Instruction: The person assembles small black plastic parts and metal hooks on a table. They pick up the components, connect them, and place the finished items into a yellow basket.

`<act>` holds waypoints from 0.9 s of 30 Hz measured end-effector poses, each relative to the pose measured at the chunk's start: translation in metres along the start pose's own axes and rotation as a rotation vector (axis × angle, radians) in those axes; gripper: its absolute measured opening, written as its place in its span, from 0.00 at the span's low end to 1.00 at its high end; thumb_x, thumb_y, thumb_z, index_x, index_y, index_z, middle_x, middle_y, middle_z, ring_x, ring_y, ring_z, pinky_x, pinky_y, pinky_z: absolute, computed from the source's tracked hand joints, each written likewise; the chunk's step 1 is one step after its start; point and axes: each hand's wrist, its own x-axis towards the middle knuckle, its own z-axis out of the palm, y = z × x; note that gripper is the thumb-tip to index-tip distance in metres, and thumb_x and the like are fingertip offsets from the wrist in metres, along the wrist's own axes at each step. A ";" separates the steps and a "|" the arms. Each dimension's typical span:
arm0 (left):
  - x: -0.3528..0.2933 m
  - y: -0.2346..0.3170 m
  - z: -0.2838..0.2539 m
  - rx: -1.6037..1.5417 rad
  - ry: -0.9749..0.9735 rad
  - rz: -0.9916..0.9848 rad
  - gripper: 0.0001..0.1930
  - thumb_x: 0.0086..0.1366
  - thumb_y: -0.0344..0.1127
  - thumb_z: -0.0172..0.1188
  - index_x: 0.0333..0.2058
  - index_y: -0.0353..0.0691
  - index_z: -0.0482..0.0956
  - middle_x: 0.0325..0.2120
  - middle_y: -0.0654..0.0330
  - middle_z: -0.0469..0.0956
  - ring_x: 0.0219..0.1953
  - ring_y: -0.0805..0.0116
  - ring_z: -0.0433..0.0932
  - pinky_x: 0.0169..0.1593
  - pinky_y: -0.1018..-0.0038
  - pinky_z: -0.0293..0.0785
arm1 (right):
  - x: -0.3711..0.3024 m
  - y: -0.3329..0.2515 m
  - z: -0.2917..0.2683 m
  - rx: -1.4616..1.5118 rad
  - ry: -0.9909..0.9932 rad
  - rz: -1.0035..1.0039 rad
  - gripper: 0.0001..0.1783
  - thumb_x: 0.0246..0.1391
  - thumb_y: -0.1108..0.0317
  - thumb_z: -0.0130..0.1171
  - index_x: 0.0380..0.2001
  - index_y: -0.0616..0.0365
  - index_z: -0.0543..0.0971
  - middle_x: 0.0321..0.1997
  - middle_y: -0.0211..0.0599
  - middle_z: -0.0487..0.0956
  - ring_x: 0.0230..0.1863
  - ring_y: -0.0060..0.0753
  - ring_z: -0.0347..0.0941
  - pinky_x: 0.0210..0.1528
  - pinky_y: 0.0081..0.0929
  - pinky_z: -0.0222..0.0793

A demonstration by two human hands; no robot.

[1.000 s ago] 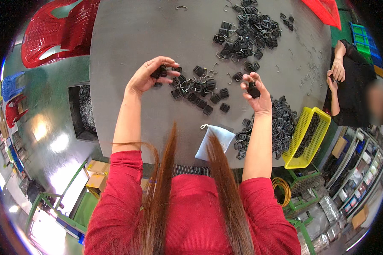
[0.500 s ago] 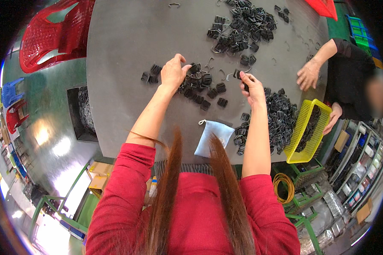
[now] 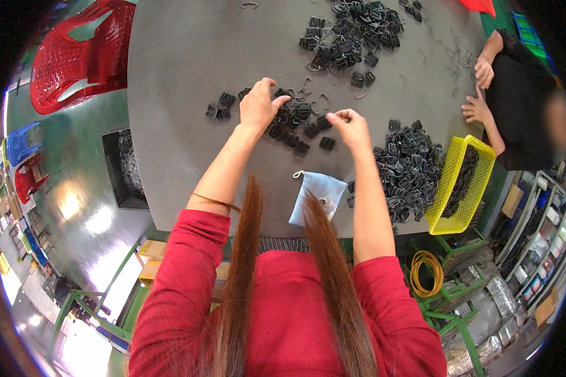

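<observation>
My left hand (image 3: pixel 258 108) hovers at the left of a small loose group of black plastic buckles (image 3: pixel 289 139), its thumb and fingers apart, with nothing seen in it. On the group's right side, my right hand (image 3: pixel 352 129) has thumb and forefinger pinched at the edge of one black buckle (image 3: pixel 324 122), which sits among the others. Thin bent metal hooks (image 3: pixel 324 100) lie just beyond the buckles. Whatever may be under my right hand's curled fingers is hidden. Several more buckles (image 3: pixel 219 108) lie left of my left hand.
A large pile of buckles with hooks (image 3: pixel 358 34) lies at the far side of the grey table (image 3: pixel 188 56). Another pile (image 3: pixel 409 169) is beside my right forearm, next to a yellow basket (image 3: pixel 462 210). Nearer me is a light-blue pouch (image 3: pixel 317 195). A co-worker's hands (image 3: pixel 481 94) are at the right edge.
My right hand has moved left to the small group; the hooked buckle it held no longer shows. The co-worker's hands have left the basket and come together. My left hand has barely moved.
</observation>
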 end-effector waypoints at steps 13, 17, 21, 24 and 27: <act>0.003 -0.032 -0.051 -1.205 -0.796 -0.380 0.09 0.56 0.39 0.63 0.30 0.42 0.73 0.27 0.69 0.73 0.26 0.81 0.69 0.27 0.86 0.66 | -0.049 -0.003 -0.035 0.981 -0.520 -0.013 0.08 0.43 0.69 0.61 0.27 0.54 0.73 0.28 0.28 0.72 0.28 0.16 0.66 0.20 0.13 0.54; 0.000 -0.026 -0.061 -1.320 -0.686 -0.497 0.06 0.61 0.38 0.58 0.31 0.45 0.71 0.31 0.67 0.74 0.27 0.78 0.72 0.28 0.84 0.73 | -0.027 -0.005 0.003 0.386 -0.371 0.060 0.12 0.45 0.63 0.62 0.31 0.57 0.75 0.22 0.27 0.73 0.27 0.20 0.67 0.22 0.18 0.59; 0.003 -0.006 -0.048 -1.293 -0.622 -0.551 0.06 0.61 0.39 0.57 0.30 0.45 0.71 0.25 0.69 0.72 0.24 0.80 0.70 0.24 0.84 0.68 | -0.035 -0.008 0.052 -0.586 0.117 -0.216 0.21 0.37 0.54 0.68 0.29 0.56 0.73 0.36 0.39 0.76 0.36 0.44 0.74 0.36 0.39 0.68; 0.005 0.006 -0.015 -0.793 -0.517 -0.456 0.10 0.58 0.42 0.60 0.32 0.43 0.73 0.22 0.69 0.72 0.22 0.81 0.66 0.24 0.81 0.64 | -0.039 -0.005 0.050 -0.429 0.085 -0.228 0.18 0.38 0.58 0.68 0.25 0.57 0.73 0.29 0.37 0.76 0.33 0.40 0.74 0.35 0.35 0.67; -0.011 0.031 0.009 -0.171 -0.194 -0.056 0.17 0.52 0.45 0.64 0.34 0.40 0.74 0.27 0.58 0.77 0.30 0.64 0.76 0.34 0.70 0.72 | -0.042 0.000 0.021 0.150 -0.273 0.044 0.14 0.39 0.65 0.67 0.22 0.56 0.70 0.27 0.30 0.72 0.26 0.27 0.68 0.23 0.23 0.60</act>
